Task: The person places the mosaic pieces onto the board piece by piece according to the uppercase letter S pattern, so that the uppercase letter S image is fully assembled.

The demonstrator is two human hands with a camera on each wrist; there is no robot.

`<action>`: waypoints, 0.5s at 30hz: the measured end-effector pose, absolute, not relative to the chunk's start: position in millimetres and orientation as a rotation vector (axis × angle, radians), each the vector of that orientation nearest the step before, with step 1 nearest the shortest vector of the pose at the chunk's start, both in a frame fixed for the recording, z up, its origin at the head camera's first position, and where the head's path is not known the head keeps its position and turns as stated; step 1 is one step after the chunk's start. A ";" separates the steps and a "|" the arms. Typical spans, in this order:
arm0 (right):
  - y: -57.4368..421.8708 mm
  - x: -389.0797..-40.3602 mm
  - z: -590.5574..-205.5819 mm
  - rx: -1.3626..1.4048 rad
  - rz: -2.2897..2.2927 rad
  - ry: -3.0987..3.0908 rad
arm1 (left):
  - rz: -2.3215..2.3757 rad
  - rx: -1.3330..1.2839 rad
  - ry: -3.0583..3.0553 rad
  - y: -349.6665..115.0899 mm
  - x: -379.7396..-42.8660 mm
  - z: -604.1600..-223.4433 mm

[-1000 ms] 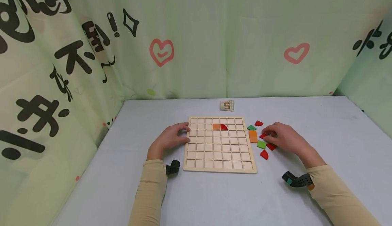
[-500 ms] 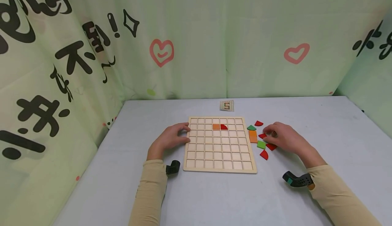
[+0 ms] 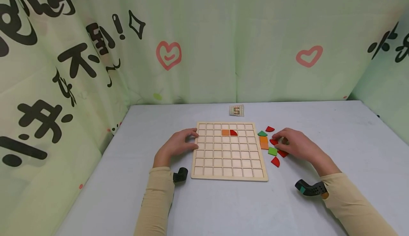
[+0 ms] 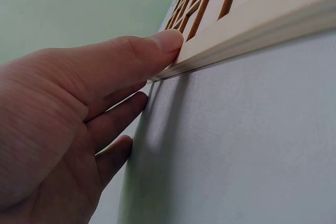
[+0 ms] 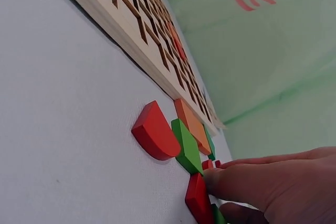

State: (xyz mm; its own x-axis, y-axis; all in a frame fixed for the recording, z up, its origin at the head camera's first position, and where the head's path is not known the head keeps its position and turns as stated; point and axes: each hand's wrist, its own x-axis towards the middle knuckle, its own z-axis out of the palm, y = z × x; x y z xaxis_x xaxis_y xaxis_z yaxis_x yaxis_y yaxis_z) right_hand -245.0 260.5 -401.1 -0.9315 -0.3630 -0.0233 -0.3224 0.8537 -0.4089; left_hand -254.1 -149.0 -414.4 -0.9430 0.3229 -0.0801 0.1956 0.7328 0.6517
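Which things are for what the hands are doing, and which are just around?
For the work, it looks like:
wooden grid board
red pieces
orange pieces
green pieces
little picture card, probably

Just around:
green curtain
black wrist gadgets, being worn

1. My left sleeve (image 3: 156,200) is plain beige, long and fairly close-fitting, with fine creases running across the cloth; it ends at the wrist.
2. My right sleeve (image 3: 358,204) is the same beige, and its edge sits a little looser at my wrist.
3. At my left cuff I wear a black mount (image 3: 180,175), stubby and bent, with a rounded end.
4. My right wrist carries a longer black bracket (image 3: 309,188), curved, dotted with small holes near the cuff, and marked by a teal patch (image 3: 301,189) toward its far end.
5. My left hand (image 3: 177,144) and right hand (image 3: 297,144) are bare.
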 end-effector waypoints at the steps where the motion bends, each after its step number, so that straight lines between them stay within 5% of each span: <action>1: 260.4 -244.7 -401.1 -0.552 -0.618 2.928 | 1.000 0.415 2.747 -148.9 -254.2 -414.7; 15: 260.3 -245.3 -401.0 -0.544 -0.567 2.922 | 1.013 0.424 2.743 -149.8 -253.7 -414.5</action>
